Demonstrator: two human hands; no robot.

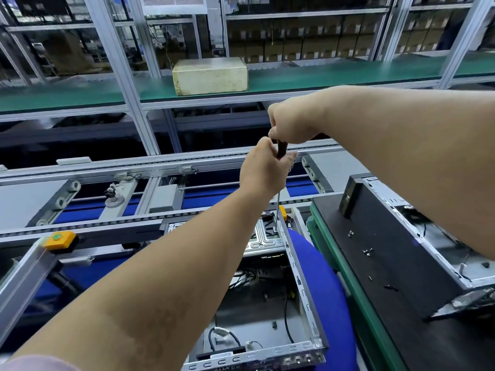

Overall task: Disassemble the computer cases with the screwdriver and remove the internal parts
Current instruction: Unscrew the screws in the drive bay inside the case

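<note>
head view: the right hand (294,121) grips the top of the screwdriver (281,151) handle and the left hand (263,170) pinches it lower down, its thin shaft upright, tip in the far corner of the open computer case (302,285) on the blue chair (329,290). the stiff sheet-metal walls look sharp, best held by the outer sides; room inside is tight, with a second case (401,253) just to the right.

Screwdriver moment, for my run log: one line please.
left hand + right hand: grip screwdriver | tip: inside open computer case | loose screws: black panel
</note>
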